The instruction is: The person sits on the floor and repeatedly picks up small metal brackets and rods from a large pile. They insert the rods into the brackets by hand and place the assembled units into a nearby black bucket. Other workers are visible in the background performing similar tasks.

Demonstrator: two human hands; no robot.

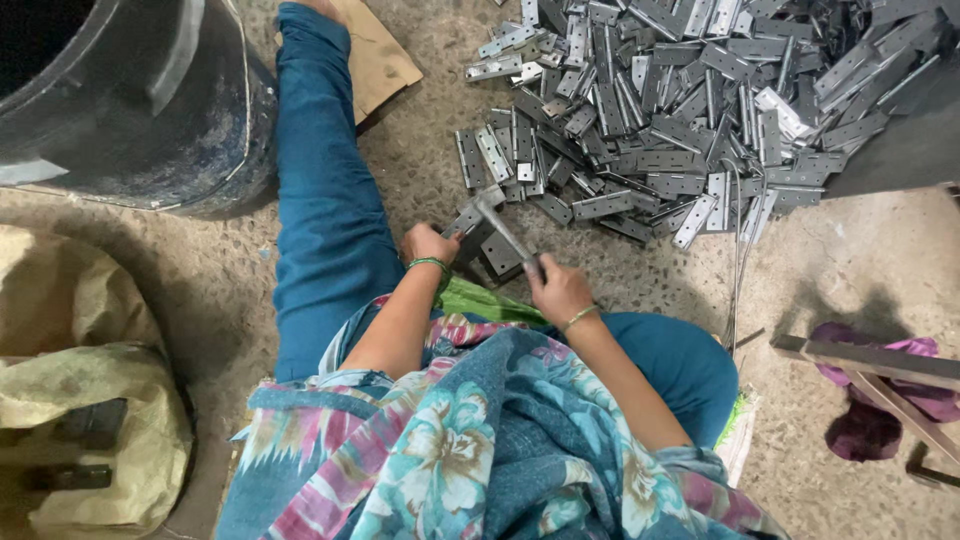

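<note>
My right hand (558, 288) grips the handle of a small metal hammer (505, 228), whose head points up and left over a hinge. My left hand (428, 243) pinches a grey metal hinge (468, 216) and holds it on a dark block (497, 255) on the ground. Both wrists wear thin bangles. A large heap of grey metal hinges (680, 110) lies just beyond my hands on the concrete floor. I sit on the floor with my left leg in blue trousers (325, 190) stretched forward.
A big dark drum (130, 100) stands at the upper left. Yellowish sacks (90, 400) lie at the left. A piece of cardboard (378, 60) lies beside my leg. A wooden frame (880, 375) and purple cloth (875, 420) sit at the right.
</note>
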